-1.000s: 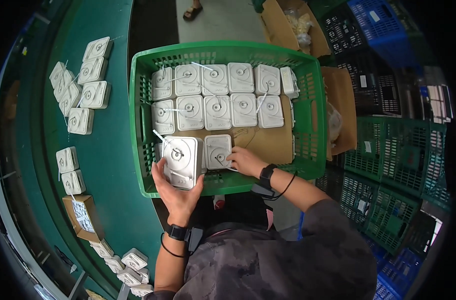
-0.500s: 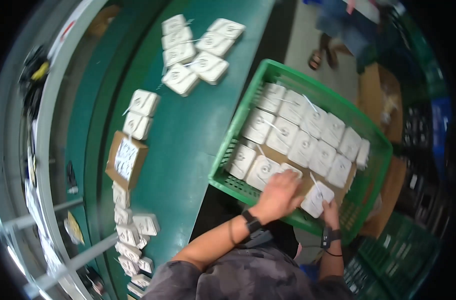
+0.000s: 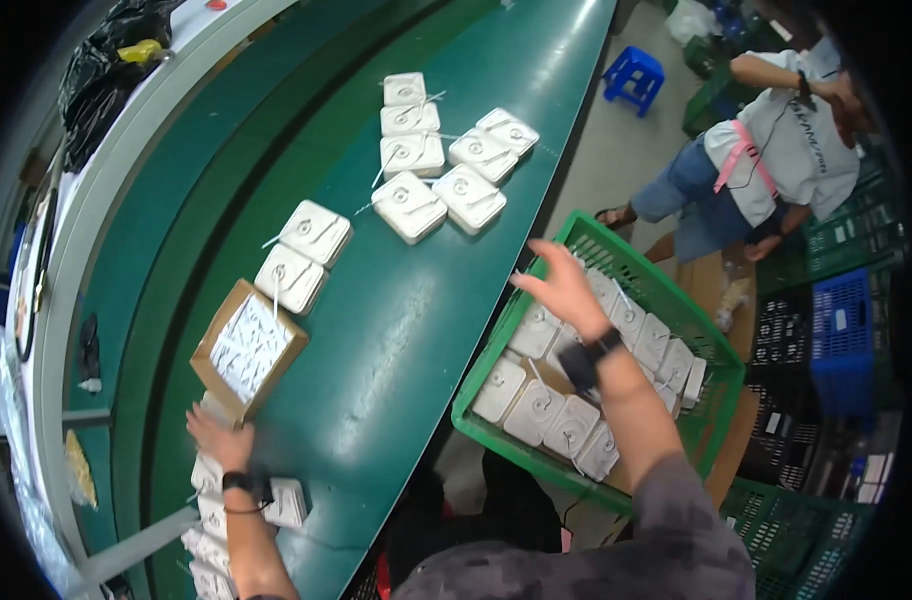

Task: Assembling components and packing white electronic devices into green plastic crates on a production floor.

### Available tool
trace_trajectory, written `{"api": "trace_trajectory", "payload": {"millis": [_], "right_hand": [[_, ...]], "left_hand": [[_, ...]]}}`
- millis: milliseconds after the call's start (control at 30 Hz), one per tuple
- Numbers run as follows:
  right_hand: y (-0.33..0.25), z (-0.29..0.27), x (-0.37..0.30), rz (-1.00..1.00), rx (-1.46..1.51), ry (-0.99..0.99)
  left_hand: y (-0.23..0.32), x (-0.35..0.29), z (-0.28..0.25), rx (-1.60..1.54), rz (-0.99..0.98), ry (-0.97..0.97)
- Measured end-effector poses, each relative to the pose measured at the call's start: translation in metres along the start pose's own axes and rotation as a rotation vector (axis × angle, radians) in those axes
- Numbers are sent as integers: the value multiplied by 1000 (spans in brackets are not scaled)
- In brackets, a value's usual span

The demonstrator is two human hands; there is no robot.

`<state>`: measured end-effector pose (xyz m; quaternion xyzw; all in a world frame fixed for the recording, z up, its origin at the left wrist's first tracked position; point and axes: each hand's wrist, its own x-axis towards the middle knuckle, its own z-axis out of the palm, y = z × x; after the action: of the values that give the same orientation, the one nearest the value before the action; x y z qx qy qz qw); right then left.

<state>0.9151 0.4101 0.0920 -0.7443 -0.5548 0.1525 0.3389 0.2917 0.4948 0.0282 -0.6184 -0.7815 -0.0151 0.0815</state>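
My left hand (image 3: pixel 221 440) reaches over the green work surface (image 3: pixel 386 330) at the left, fingers apart. It touches or hovers just over a white rounded-square unit (image 3: pixel 216 408) beside an open cardboard box (image 3: pixel 208 372), which holds small white printed pieces. More such units lie in a row under my left forearm. My right hand (image 3: pixel 566 285) is raised over the left rim of a green plastic crate (image 3: pixel 596 490), thumb and fingers apart, with nothing visible between them. Inside the crate, white units (image 3: pixel 536 410) with short cables lie in rows, partly hidden by my right forearm.
Farther along the surface lie two white units (image 3: pixel 314 232) and a larger group (image 3: pixel 408 207). A person (image 3: pixel 766 150) in a white shirt stands beyond the crate. There are a blue stool (image 3: pixel 634 78) and stacked crates (image 3: pixel 841 330) at the right.
Both hands have left the crate's inside. My left hand has swung left to the units by the cardboard box; my right has moved up and left. The unit it held now appears laid in the crate.
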Motion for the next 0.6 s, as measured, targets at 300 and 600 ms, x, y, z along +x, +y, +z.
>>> {"api": "trace_trajectory", "payload": {"millis": [300, 600], "right_hand": [[-11, 101, 146, 267, -479, -94], [-23, -13, -66, 387, -178, 215]], "left_hand": [[-60, 14, -15, 183, 99, -240], [10, -17, -83, -53, 133, -526]]}}
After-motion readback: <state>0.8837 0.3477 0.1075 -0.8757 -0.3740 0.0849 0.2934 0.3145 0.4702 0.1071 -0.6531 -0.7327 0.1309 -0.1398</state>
